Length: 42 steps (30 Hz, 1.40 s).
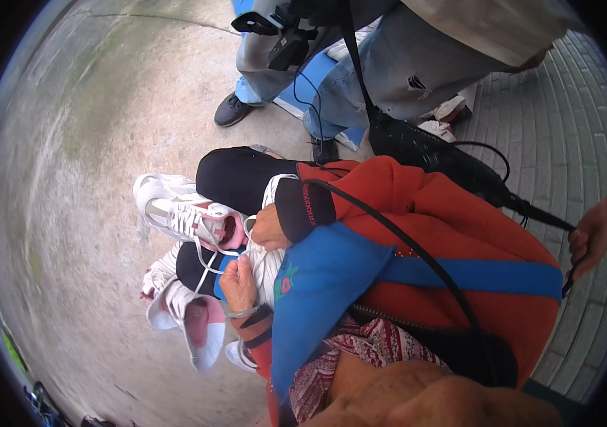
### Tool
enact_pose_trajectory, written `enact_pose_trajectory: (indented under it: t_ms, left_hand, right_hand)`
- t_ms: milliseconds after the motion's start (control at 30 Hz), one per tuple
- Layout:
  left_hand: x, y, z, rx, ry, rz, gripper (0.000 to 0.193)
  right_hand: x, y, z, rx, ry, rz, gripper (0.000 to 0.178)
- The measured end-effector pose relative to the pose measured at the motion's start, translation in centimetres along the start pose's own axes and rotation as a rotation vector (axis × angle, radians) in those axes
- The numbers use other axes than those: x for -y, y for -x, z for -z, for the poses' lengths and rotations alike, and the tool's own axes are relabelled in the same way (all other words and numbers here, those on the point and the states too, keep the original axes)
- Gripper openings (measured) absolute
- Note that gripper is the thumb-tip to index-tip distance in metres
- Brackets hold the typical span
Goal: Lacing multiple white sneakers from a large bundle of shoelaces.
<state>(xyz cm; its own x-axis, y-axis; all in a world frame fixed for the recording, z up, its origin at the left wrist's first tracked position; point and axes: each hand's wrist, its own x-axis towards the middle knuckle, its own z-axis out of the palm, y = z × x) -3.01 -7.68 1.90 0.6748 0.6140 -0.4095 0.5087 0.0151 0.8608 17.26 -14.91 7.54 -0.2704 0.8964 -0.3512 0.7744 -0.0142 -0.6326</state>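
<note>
Pale, stained concrete floor spreads beneath the seated person, giving way at the right to grey paving, while a co-worker in worn jeans stands close by at the top of the view. Just left of the hands lies a white shoe over the dark-clad lap, its long axis running roughly across the view, toe pointing away and pink-lined opening turned toward the hands. Of the two, the right hand is nearer that opening; it is curled, with a loop at its fingers, though whether it grips cannot be told, since the fingertips are hidden. Lower down, the left hand pinches a flat, soft white lace that trails from the shoe. Its upper mixes smooth white and grey panels with a rounded toe and a thick, sculpted sole. Against both hands sits a bundle of white cords, stringy and ridged; below, a second shoe shows its pink lining, near the thick red jacket with its smooth blue collar.
</note>
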Motion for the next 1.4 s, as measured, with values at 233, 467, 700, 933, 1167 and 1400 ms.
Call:
enact_pose_trajectory:
  t_ms: [233, 467, 700, 933, 1167, 1400]
  left_hand:
    - [1.0, 0.5, 0.1, -0.076, 0.060, -0.114, 0.039]
    - [1.4, 0.4, 0.8, -0.012, 0.166, -0.083, 0.042]
    - [2.3, 1.1, 0.3, -0.153, 0.119, -0.174, 0.040]
    - [4.2, 0.5, 0.5, -0.200, 0.188, -0.208, 0.041]
    - [4.5, 0.3, 0.2, -0.241, 0.243, -0.230, 0.040]
    - [4.3, 0.0, 0.3, -0.236, 0.318, -0.204, 0.040]
  right_hand:
    - [-1.3, -2.1, -2.1, -0.204, -0.082, -0.087, 0.015]
    - [-4.0, -5.2, -4.7, -0.234, -0.347, -0.118, 0.013]
    - [-3.3, -5.4, -4.1, -0.162, -0.342, -0.125, 0.013]
    - [-1.3, -3.3, -3.9, -0.288, -0.180, -0.062, 0.014]
    - [-1.6, -3.8, -4.4, -0.276, -0.040, -0.090, 0.013]
    - [-2.3, -4.3, -4.3, -0.192, -0.200, -0.148, 0.014]
